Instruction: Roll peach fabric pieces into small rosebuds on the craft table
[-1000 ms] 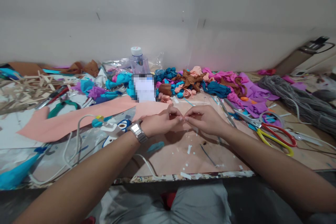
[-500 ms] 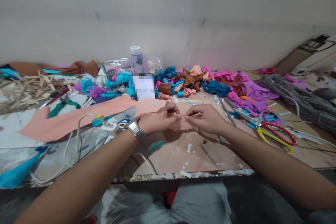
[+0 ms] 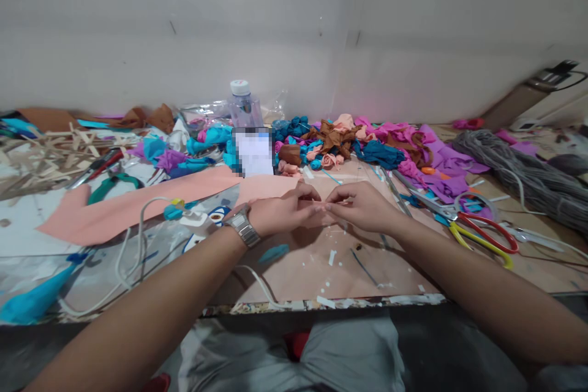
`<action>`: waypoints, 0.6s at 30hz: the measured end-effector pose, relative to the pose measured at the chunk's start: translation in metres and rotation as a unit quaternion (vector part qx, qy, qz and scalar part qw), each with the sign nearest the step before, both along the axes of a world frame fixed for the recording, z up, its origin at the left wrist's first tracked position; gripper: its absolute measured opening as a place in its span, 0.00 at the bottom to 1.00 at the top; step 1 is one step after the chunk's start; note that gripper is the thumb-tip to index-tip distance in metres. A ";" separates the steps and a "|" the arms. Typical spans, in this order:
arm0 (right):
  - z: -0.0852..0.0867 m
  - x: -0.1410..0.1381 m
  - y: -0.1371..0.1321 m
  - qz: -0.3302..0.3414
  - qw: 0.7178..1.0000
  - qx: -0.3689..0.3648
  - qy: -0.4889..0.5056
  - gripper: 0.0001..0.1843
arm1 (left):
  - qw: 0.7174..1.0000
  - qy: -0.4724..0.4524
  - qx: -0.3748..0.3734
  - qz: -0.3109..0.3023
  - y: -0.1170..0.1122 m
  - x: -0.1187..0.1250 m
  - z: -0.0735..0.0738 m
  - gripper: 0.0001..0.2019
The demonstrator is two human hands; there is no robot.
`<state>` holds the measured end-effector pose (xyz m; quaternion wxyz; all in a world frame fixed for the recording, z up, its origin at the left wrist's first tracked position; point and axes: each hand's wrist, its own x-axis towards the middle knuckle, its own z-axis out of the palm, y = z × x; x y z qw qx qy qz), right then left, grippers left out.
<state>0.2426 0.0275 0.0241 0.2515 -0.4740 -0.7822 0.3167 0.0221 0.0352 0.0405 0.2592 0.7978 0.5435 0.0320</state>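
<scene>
My left hand, with a metal watch on its wrist, and my right hand meet fingertip to fingertip over the middle of the worktable. Both pinch a small peach-pink strip of material stretched between them. The fingers of both hands are curled closed on it. A large peach sheet lies to the left, just behind my left hand. Most of the strip is hidden by my fingers.
Red-and-yellow scissors lie to the right, with a grey yarn bundle beyond. A heap of coloured fabric flowers and scraps, a plastic bottle, pliers, wooden sticks and a white cable surround the hands.
The hands have stayed together on the strip, with only small finger movements. The view has shifted slightly.
</scene>
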 end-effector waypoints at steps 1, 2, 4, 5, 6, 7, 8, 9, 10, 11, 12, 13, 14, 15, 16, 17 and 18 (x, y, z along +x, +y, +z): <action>0.000 0.000 -0.001 0.004 1.000 -0.007 0.003 0.09 | 1.000 0.005 -0.004 -0.003 -0.001 0.000 0.000 0.28; -0.001 -0.001 -0.001 0.005 1.000 -0.014 0.005 0.09 | 1.000 0.009 -0.006 -0.007 -0.002 0.001 0.000 0.29; -0.003 -0.001 -0.002 0.004 1.000 -0.022 0.007 0.09 | 1.000 0.010 -0.007 -0.015 -0.002 0.002 0.000 0.30; -0.004 -0.001 -0.002 0.004 1.000 -0.021 0.007 0.09 | 1.000 0.004 -0.006 -0.020 -0.002 0.002 0.001 0.30; -0.004 -0.001 -0.002 0.006 1.000 -0.018 0.007 0.09 | 1.000 -0.003 -0.006 -0.024 -0.002 0.003 0.002 0.29; -0.005 -0.001 -0.003 0.007 1.000 -0.012 0.007 0.09 | 1.000 -0.009 -0.008 -0.027 -0.002 0.003 0.004 0.28; -0.005 -0.001 -0.003 0.009 1.000 -0.008 0.007 0.09 | 0.999 -0.015 -0.011 -0.029 -0.002 0.003 0.006 0.28; -0.005 -0.001 -0.003 0.009 1.000 -0.005 0.007 0.10 | 0.999 -0.019 -0.014 -0.030 -0.002 0.004 0.007 0.27; -0.005 -0.001 -0.003 0.007 1.000 -0.005 0.008 0.10 | 0.999 -0.021 -0.018 -0.031 -0.002 0.004 0.009 0.27; -0.004 -0.001 -0.004 0.006 1.000 -0.007 0.009 0.10 | 0.999 -0.021 -0.021 -0.031 -0.002 0.004 0.010 0.26; -0.004 -0.002 -0.004 0.004 1.000 -0.008 0.010 0.10 | 0.999 -0.020 -0.024 -0.029 -0.002 0.004 0.011 0.26; -0.003 -0.002 -0.004 0.002 1.000 -0.009 0.012 0.10 | 0.999 -0.019 -0.027 -0.028 -0.002 0.004 0.011 0.26; -0.003 -0.002 -0.005 0.001 1.000 -0.010 0.014 0.10 | 0.999 -0.020 -0.028 -0.028 -0.001 0.004 0.010 0.26; -0.002 -0.003 -0.005 0.000 1.000 -0.010 0.014 0.10 | 0.999 -0.022 -0.028 -0.031 -0.001 0.004 0.010 0.26; -0.002 -0.003 -0.005 0.000 1.000 -0.009 0.012 0.10 | 0.999 -0.026 -0.029 -0.036 0.000 0.003 0.008 0.26; -0.002 -0.003 -0.005 0.000 1.000 -0.007 0.010 0.10 | 0.998 -0.031 -0.028 -0.042 0.000 0.003 0.007 0.26; -0.002 -0.004 -0.005 -0.001 1.000 -0.002 0.006 0.10 | 0.998 -0.037 -0.027 -0.047 0.001 0.002 0.005 0.26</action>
